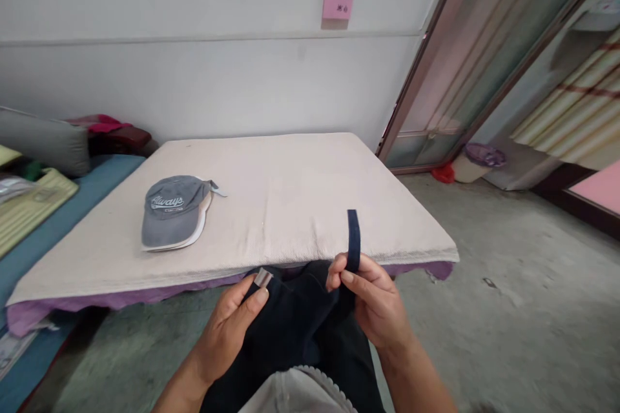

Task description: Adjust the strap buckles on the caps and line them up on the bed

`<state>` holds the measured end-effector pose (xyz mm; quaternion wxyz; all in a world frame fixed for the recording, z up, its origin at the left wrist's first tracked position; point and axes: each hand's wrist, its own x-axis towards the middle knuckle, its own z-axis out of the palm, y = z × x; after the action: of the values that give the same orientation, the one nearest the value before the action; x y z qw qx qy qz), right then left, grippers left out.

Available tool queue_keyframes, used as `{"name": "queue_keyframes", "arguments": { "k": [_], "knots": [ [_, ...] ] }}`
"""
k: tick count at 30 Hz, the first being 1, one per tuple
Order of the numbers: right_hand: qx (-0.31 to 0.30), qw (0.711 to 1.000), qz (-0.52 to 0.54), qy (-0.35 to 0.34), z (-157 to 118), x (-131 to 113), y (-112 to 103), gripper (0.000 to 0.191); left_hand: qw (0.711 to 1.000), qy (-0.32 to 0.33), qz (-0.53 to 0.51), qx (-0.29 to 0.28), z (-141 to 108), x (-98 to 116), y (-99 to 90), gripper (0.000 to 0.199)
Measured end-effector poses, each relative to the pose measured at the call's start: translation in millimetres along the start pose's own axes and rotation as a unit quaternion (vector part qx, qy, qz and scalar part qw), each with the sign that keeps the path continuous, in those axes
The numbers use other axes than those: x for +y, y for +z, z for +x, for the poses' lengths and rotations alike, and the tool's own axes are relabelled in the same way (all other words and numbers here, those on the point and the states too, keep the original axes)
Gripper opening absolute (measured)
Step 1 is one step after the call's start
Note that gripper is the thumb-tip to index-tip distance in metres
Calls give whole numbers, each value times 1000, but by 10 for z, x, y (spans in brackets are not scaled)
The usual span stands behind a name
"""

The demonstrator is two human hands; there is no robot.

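My left hand pinches a dark band just below a silver metal buckle, thumb on the near side. My right hand grips a navy strap between thumb and fingers, its free end sticking up above them. The buckle and the strap end are apart. Between the hands, dark navy cloth rests over my lap; its outline merges with my dark trousers, so its full shape is hard to make out. A grey baseball cap with white lettering lies on the table to the left.
A table with a cream cloth cover stands before me against the white wall. Left of it is a blue-covered seat with a grey cushion. A lined waste bin stands by the doorway at right.
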<state>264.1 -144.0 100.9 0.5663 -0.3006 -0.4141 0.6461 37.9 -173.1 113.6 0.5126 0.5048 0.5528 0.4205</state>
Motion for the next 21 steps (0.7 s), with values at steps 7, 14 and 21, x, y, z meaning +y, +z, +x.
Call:
{"name": "queue_keyframes", "arguments": {
  "k": [7, 14, 21],
  "knots": [
    [-65, 995, -71, 36, -31, -42, 61, 17, 992, -84, -95, 13, -113, -31, 20, 43],
    [-20, 999, -31, -19, 40, -134, 46, 10, 993, 0, -12, -119, 13, 92, 122, 27],
    [-127, 981, -142, 25, -30, -75, 195, 17, 987, 9, 20, -158, 51, 142, 218, 25]
  ]
}}
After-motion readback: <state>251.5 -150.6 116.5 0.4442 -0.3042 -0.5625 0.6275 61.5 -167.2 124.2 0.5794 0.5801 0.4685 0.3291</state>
